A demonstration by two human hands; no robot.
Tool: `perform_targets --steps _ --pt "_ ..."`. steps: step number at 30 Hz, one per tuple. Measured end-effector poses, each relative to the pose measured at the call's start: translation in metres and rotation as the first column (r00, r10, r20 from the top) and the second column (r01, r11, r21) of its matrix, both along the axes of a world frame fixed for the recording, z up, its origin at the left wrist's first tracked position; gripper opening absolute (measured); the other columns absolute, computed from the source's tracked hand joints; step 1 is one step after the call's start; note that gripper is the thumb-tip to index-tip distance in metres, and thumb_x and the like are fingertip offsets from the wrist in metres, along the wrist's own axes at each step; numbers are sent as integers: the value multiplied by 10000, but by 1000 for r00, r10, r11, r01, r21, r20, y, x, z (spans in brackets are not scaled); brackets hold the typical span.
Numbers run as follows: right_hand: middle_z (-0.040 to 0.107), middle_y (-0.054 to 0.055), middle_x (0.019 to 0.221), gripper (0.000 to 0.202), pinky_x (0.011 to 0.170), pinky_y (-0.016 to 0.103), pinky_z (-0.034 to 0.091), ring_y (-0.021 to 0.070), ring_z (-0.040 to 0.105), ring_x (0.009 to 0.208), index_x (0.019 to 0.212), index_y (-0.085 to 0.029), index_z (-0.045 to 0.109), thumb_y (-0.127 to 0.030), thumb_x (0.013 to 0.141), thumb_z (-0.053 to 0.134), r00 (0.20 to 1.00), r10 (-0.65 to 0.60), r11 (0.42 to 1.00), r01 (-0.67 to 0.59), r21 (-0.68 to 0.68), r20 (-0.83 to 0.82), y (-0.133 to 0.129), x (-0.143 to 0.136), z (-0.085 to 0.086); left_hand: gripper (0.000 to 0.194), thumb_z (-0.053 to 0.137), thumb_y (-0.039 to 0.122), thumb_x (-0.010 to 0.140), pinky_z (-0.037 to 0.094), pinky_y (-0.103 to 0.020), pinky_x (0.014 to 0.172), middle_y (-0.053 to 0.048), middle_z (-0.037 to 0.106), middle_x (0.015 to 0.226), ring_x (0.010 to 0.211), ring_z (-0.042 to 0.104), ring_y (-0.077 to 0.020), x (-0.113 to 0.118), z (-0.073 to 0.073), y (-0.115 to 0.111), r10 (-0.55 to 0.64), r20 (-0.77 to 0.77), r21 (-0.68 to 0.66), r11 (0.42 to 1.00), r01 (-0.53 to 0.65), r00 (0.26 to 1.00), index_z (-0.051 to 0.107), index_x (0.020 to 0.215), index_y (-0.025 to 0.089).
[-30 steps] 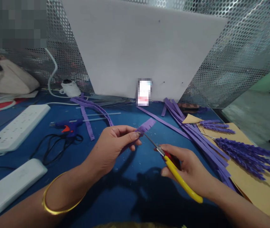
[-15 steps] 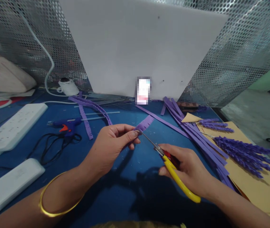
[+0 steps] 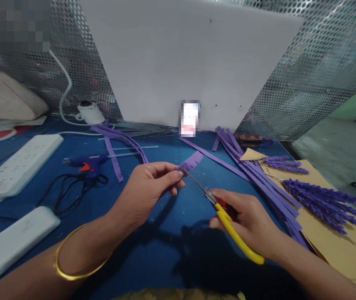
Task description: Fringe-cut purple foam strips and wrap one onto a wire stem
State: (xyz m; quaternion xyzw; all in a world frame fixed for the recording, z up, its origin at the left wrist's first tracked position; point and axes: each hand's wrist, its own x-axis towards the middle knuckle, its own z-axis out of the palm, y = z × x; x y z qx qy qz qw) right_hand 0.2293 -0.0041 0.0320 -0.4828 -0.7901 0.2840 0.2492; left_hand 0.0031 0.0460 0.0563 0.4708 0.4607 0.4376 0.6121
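Between thumb and fingers, my left hand (image 3: 153, 183) pinches a short purple strip (image 3: 193, 161) with small cuts along its edge, together with the end of a thin metal wire (image 3: 196, 182). My right hand (image 3: 246, 221) is closed round yellow-handled pliers (image 3: 239, 239), whose jaws meet the other end of the wire. Something red shows between the right fingers. The strip's free end points up and away, over the blue table (image 3: 165, 254).
Left lie a blue glue gun (image 3: 92, 162), a white power strip (image 3: 24, 164), a white case (image 3: 18, 248) and fringed purple strips (image 3: 128, 141). Long purple strips (image 3: 259, 183) and purple flower stems (image 3: 322, 204) lie right. A phone (image 3: 189, 118) leans on the white board (image 3: 181, 54).
The pliers have turned very slightly in my right hand. My left hand keeps its pinch on the strip, and the view has shifted a little.
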Motion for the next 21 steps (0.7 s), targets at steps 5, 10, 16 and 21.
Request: perform_targets --steps 5,10,16,21 --pt "558 -5 722 350 534 221 346 122 432 593 1084 -189 645 -474 880 652 1000 9 1000 -9 26 21 1 0 0 78 768 247 731 422 -191 545 2 699 624 529 542 -78 1 -1 0 -22 -14 12 1000 23 1000 743 719 174" --pt "539 -9 707 330 536 223 345 122 430 590 1032 -181 651 -476 886 642 1000 2 1000 -3 15 18 1 -1 0 82 771 248 725 425 -196 546 -2 700 622 531 549 -84 1 -3 -1 -24 -8 8 1000 24 1000 743 724 171" --pt "503 -18 686 286 536 220 351 117 401 585 917 -183 643 -468 889 639 1000 7 1000 -8 -21 -17 -1 -1 1 75 770 241 735 428 -178 549 3 703 626 532 547 -72 1 -1 -2 -29 2 -4 1000 29 1000 744 725 171" --pt "520 -14 680 307 530 221 356 118 414 580 997 -182 671 -467 889 638 1000 0 1000 0 2 4 0 0 2 85 775 254 732 421 -181 540 -1 704 631 533 549 -79 1 0 0 -32 9 -12 999 33 999 742 726 176"
